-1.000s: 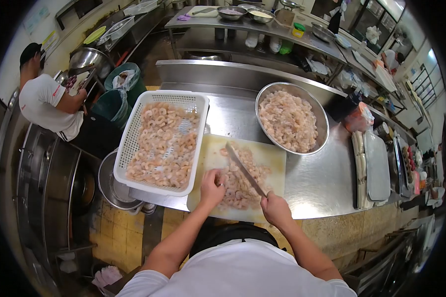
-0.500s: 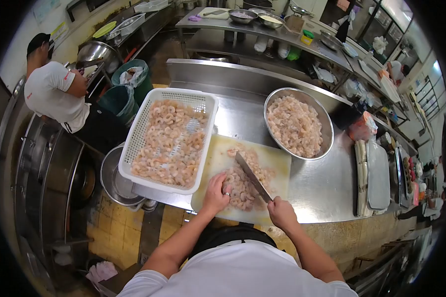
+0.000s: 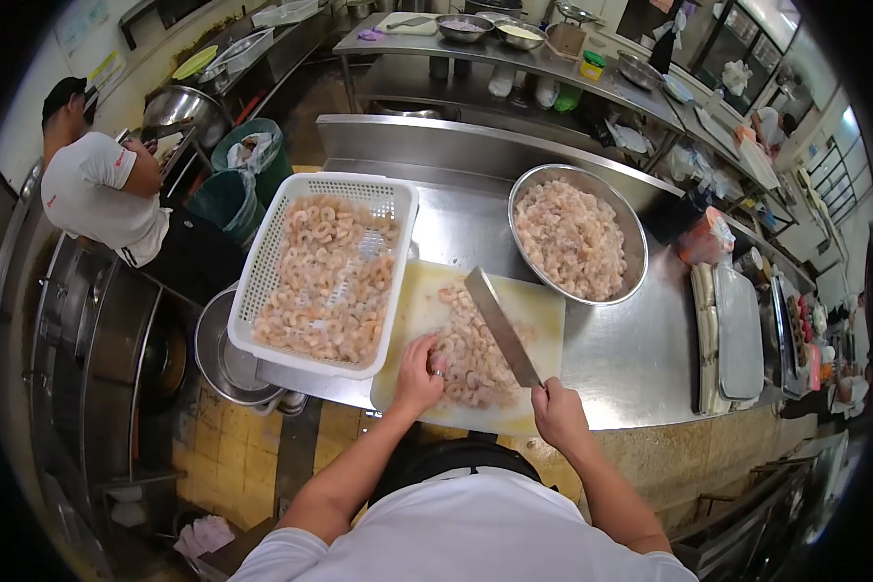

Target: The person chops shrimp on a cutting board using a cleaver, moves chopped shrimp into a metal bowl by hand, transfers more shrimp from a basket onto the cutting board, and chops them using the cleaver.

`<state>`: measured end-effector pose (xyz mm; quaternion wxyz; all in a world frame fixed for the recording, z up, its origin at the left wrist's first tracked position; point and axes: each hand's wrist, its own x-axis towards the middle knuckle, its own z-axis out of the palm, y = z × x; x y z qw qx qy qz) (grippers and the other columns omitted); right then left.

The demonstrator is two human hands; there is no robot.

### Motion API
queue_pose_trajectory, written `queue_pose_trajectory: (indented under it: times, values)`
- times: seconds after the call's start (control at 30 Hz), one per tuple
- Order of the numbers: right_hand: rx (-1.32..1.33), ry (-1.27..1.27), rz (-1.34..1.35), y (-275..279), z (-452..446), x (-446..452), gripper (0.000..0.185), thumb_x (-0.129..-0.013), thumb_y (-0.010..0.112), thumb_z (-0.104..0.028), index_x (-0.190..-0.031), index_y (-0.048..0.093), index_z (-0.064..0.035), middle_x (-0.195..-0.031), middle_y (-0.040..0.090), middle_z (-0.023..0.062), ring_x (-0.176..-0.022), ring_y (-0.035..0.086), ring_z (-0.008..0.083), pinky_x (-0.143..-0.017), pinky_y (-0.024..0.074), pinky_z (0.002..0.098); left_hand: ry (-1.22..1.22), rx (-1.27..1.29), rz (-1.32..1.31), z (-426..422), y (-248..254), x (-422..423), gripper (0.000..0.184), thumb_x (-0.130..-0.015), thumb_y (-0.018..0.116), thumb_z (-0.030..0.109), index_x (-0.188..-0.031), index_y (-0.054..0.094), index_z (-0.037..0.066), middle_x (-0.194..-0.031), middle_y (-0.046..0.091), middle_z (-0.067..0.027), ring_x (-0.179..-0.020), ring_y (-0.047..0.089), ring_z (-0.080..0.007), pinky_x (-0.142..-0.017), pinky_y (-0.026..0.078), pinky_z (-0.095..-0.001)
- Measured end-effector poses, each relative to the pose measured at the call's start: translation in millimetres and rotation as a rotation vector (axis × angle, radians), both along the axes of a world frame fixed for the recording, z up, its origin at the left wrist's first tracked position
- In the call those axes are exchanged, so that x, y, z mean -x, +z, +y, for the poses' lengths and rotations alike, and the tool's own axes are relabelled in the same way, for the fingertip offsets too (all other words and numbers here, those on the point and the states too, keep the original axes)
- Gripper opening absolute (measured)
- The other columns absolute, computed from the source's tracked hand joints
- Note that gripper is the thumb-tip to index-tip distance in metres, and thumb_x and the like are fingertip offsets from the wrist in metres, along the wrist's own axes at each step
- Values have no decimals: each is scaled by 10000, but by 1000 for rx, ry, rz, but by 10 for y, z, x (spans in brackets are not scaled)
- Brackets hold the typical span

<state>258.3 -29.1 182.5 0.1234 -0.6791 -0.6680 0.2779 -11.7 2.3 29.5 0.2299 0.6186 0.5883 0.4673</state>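
My right hand [image 3: 559,415] grips the handle of a cleaver [image 3: 502,332], its broad blade raised at a slant above chopped shrimp [image 3: 470,354]. The shrimp pieces lie in a loose heap on a pale cutting board [image 3: 545,361]. At the heap's left edge rests my left hand [image 3: 420,376], a ring on one finger, its bent fingers closed against the pieces. Left of the board stands a white perforated basket [image 3: 398,286] with peeled shrimp spread inside. Beyond the board to the right, a steel bowl [image 3: 637,242] is heaped with shrimp.
The steel table [image 3: 616,373] has a raised back edge. Trays [image 3: 740,335] stand at its right end. A metal pot [image 3: 218,354] sits below the basket's left side. Green bins [image 3: 228,202] and another person [image 3: 102,189] are at the left. A counter with bowls [image 3: 522,37] runs behind.
The cleaver has lifted off the shrimp, its blade now showing broader and held higher. My left hand stays at the heap's edge. The whole view has shifted slightly.
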Motion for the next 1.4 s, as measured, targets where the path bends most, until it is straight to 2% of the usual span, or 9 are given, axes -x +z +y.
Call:
queue_pose_trajectory:
  times: [0.27,0.5,0.57,0.67,0.87,0.97,1.17,1.37,1.4]
  values:
    - [51,64,-73,-539,-17,-70,362,-1052,576,-297,-957,610,51,-814,671,358,-805,662,573,-747,519,640,4,-18,1,1,-76,6,415,-946,686,129,-1331,614,-10,-1368,640,-230,-1273,590,-433,-1120,468,-495]
    - [50,-45,37,91,-343,353,395,-1067,556,-312,-946,612,60,-833,678,359,-818,669,569,-766,522,643,3,19,0,-23,31,31,452,-950,688,165,-1348,590,-25,-1412,605,-249,-1317,560,-446,-1159,436,-510]
    - [19,-34,-1,-476,-269,368,377,-1066,565,-293,-946,612,61,-837,679,360,-815,668,570,-757,523,640,-26,2,47,-62,88,31,498,-947,695,179,-1378,567,-34,-1451,571,-270,-1347,536,-461,-1181,417,-517]
    - [-18,-25,12,-699,-23,444,354,-1067,569,-270,-953,613,63,-829,679,365,-815,665,578,-750,522,640,-117,34,138,-130,3,-30,737,-914,760,278,-1499,456,-53,-1578,438,-315,-1456,431,-492,-1243,344,-538]
    - [-10,-100,32,-137,-226,522,382,-1070,570,-280,-944,604,79,-804,674,364,-794,661,584,-728,520,637,-273,88,342,-351,165,-84,1281,-776,876,571,-1618,199,-118,-1706,188,-354,-1598,196,-502,-1313,195,-570]
    - [-7,-80,-68,-702,-242,397,384,-1074,582,-288,-944,615,72,-816,668,363,-818,659,576,-717,511,608,-283,166,363,-371,213,-108,1340,-760,867,633,-1614,180,-138,-1715,166,-349,-1610,161,-497,-1318,167,-575]
    - [46,-161,125,-265,-50,323,392,-1074,596,-292,-947,621,78,-801,666,357,-810,669,554,-703,508,581,-242,197,446,-288,245,-272,1301,-768,860,618,-1602,213,-143,-1717,162,-343,-1605,147,-506,-1320,136,-593]
    - [-25,-205,231,-163,-187,24,355,-1086,612,-261,-951,613,68,-713,664,238,-620,659,355,-594,504,441,15,178,410,36,23,-602,1174,-806,859,492,-1591,249,-134,-1704,212,-331,-1585,186,-517,-1314,155,-589]
    - [-30,-206,246,-71,-175,29,348,-1083,612,-254,-958,612,71,-736,661,270,-665,658,416,-611,498,477,5,188,391,66,43,-612,1153,-815,855,475,-1590,253,-131,-1703,215,-331,-1582,193,-517,-1311,170,-585]
